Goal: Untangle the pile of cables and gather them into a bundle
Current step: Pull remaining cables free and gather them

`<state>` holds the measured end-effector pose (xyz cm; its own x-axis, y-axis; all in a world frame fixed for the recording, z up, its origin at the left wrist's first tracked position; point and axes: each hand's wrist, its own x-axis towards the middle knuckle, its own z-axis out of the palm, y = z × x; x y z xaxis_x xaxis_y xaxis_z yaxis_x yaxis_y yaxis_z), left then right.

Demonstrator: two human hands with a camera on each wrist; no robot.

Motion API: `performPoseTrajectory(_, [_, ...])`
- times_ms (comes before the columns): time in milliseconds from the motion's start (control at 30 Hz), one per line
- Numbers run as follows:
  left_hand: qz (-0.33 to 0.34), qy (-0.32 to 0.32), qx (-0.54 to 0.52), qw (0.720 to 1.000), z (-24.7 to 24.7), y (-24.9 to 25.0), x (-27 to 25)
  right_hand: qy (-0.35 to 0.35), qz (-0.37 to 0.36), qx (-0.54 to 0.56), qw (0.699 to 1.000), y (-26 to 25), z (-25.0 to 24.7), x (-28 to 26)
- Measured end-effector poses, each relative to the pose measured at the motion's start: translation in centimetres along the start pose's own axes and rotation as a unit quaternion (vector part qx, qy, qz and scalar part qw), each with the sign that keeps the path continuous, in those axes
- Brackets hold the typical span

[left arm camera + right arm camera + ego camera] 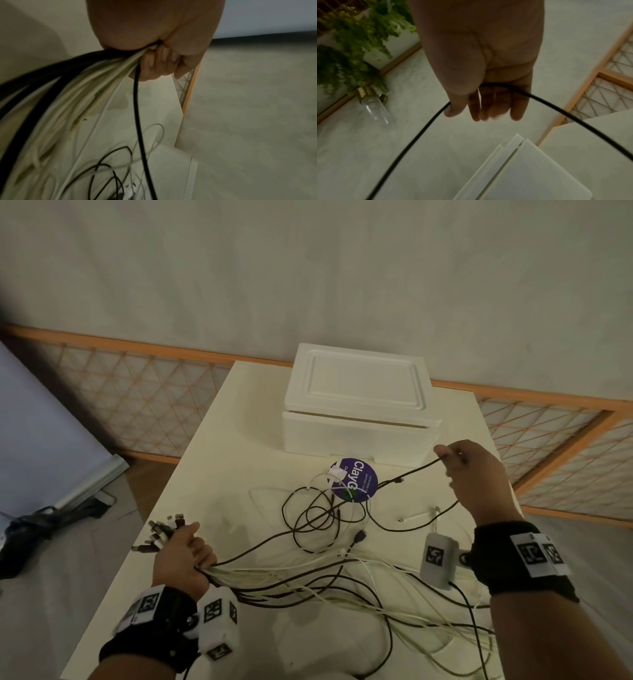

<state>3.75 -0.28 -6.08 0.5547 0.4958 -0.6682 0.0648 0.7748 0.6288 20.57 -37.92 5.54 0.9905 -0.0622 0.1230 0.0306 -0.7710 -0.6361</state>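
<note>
My left hand (185,553) grips a bunch of black and white cables (291,580) near their plug ends (161,534), which stick out past the fist at the table's left edge. The left wrist view shows the fingers (159,60) curled tight round the cable bunch (96,75). My right hand (469,470) is raised over the right side of the table and pinches one black cable (407,474), lifted clear of the loose tangle (325,515). In the right wrist view this black cable (423,129) runs between thumb and fingers (488,106).
A white foam box (356,405) with its lid on stands at the back of the cream table (239,419). A round purple sticker (354,479) lies in front of it. Wooden lattice screens (137,395) line the wall. Dark gear lies on the floor at the left.
</note>
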Motion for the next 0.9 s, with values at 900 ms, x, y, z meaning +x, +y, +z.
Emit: performPoseTrajectory(900, [-0.013,-0.038,0.024,0.999,-0.3,0.9,0.7,-0.376,0.128,-0.131,0.908,-1.2,-2.5,-4.0])
